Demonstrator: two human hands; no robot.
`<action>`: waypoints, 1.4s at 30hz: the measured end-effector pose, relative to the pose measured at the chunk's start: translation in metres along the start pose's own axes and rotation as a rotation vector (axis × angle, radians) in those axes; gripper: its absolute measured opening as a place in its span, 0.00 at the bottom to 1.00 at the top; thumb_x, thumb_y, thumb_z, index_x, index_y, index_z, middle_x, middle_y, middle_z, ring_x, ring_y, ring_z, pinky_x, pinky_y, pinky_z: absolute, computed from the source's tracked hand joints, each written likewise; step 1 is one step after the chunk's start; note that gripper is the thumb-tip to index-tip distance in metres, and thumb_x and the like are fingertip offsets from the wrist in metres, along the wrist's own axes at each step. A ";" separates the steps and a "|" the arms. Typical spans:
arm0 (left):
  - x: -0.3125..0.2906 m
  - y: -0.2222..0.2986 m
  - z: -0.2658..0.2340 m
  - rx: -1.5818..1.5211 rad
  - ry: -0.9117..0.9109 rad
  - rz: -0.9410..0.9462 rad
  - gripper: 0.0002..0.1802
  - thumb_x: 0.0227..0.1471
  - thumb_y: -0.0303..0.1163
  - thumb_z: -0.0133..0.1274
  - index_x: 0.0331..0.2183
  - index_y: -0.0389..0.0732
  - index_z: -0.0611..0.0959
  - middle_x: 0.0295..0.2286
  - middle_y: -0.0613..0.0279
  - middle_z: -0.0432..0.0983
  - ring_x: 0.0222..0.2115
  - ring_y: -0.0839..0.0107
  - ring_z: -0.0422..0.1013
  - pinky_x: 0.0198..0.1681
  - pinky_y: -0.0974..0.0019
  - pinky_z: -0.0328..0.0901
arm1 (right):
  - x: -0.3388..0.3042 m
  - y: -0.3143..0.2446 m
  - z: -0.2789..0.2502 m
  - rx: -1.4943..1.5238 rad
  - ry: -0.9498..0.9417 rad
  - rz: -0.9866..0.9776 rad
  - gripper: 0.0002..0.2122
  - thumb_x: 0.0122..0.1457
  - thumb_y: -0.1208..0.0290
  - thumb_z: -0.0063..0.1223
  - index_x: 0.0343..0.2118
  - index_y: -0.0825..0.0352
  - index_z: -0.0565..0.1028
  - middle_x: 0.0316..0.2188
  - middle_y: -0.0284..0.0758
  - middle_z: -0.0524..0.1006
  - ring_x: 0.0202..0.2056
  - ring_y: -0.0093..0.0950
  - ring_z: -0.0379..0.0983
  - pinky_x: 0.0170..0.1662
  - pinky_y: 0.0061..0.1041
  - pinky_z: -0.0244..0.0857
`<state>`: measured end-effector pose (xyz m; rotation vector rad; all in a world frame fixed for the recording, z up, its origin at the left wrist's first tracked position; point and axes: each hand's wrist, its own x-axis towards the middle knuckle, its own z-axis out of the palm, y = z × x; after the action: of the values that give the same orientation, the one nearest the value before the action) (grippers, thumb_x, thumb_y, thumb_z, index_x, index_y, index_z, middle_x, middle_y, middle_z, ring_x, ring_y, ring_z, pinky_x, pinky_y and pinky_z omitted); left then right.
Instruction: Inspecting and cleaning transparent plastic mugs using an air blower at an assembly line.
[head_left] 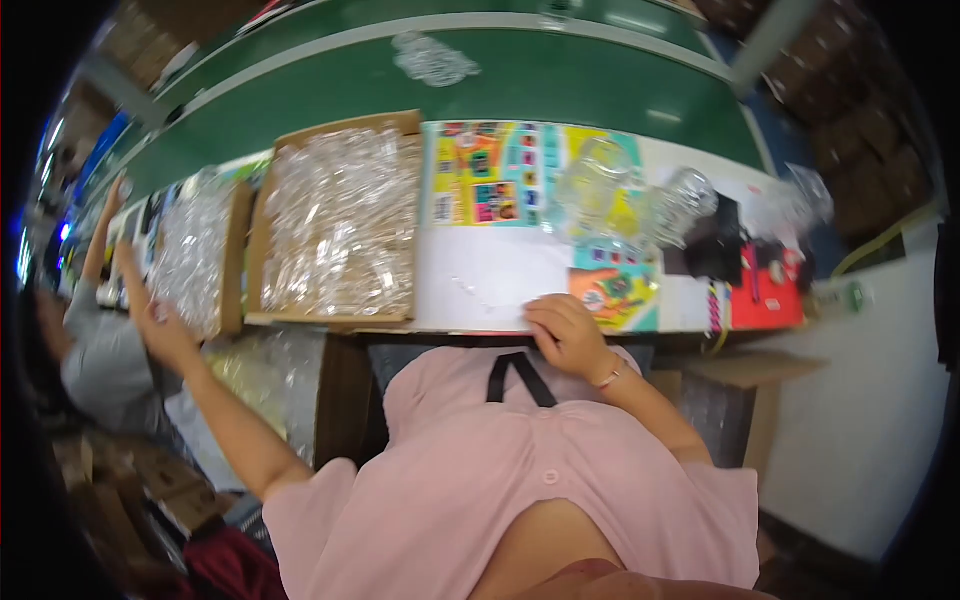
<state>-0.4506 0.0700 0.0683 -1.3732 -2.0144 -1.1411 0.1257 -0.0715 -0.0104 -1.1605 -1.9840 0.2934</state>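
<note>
My left hand (pixel 168 330) is stretched out to the far left, beside a carton (pixel 236 260) filled with clear plastic pieces (pixel 190 262). Its fingers are small and blurred, so their grip cannot be made out. My right hand (pixel 565 335) is at the table's near edge, over a white sheet (pixel 495 268). The fingers there are curled together toward the thumb; whatever they hold, if anything, is hidden. A few tiny clear bits (pixel 470 293) lie on the sheet, left of that hand. Between my hands stands a larger carton (pixel 412 150) heaped with shiny clear plastic pieces (pixel 340 220).
Colourful printed sheets (pixel 488 175) cover the table. Clear plastic rolls (pixel 600 190), a black object (pixel 715 240) and a red item (pixel 768 300) are at the right. A clear plastic bundle (pixel 432 60) lies on the green surface behind. At far left, a co-worker (pixel 110 350) in grey reaches over the table.
</note>
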 end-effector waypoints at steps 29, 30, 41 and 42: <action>-0.202 0.358 -0.054 -1.686 -1.279 -0.209 0.19 0.41 0.14 0.54 0.40 0.33 0.73 0.40 0.56 0.70 0.39 0.73 0.68 0.43 0.72 0.65 | -0.029 -0.003 -0.146 0.440 0.734 0.395 0.16 0.55 0.70 0.46 0.44 0.73 0.63 0.41 0.43 0.68 0.40 0.34 0.70 0.42 0.31 0.66; -0.202 0.357 -0.056 -1.671 -1.260 -0.219 0.19 0.41 0.14 0.54 0.40 0.33 0.73 0.40 0.56 0.70 0.39 0.73 0.68 0.43 0.72 0.65 | -0.030 -0.018 -0.151 0.367 0.613 0.348 0.17 0.55 0.70 0.46 0.45 0.74 0.62 0.42 0.43 0.68 0.40 0.35 0.70 0.41 0.31 0.67; -0.203 0.358 -0.072 -1.724 -1.229 -0.119 0.20 0.38 0.14 0.55 0.38 0.32 0.72 0.39 0.51 0.69 0.39 0.70 0.69 0.44 0.69 0.65 | 0.016 -0.065 -0.152 0.666 0.696 0.258 0.28 0.45 0.59 0.59 0.45 0.70 0.62 0.39 0.37 0.66 0.38 0.27 0.65 0.44 0.25 0.59; -0.204 0.358 -0.073 -1.726 -1.186 -0.063 0.20 0.39 0.14 0.56 0.39 0.33 0.73 0.39 0.55 0.70 0.39 0.73 0.69 0.43 0.71 0.65 | 0.023 -0.064 -0.151 0.891 0.785 0.239 0.28 0.48 0.61 0.56 0.48 0.70 0.60 0.43 0.37 0.66 0.40 0.28 0.66 0.45 0.27 0.60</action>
<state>-0.0481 -0.0420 0.0956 -3.3325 -1.0830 -2.7569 0.1905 -0.1168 0.1352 -0.7307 -0.8521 0.6430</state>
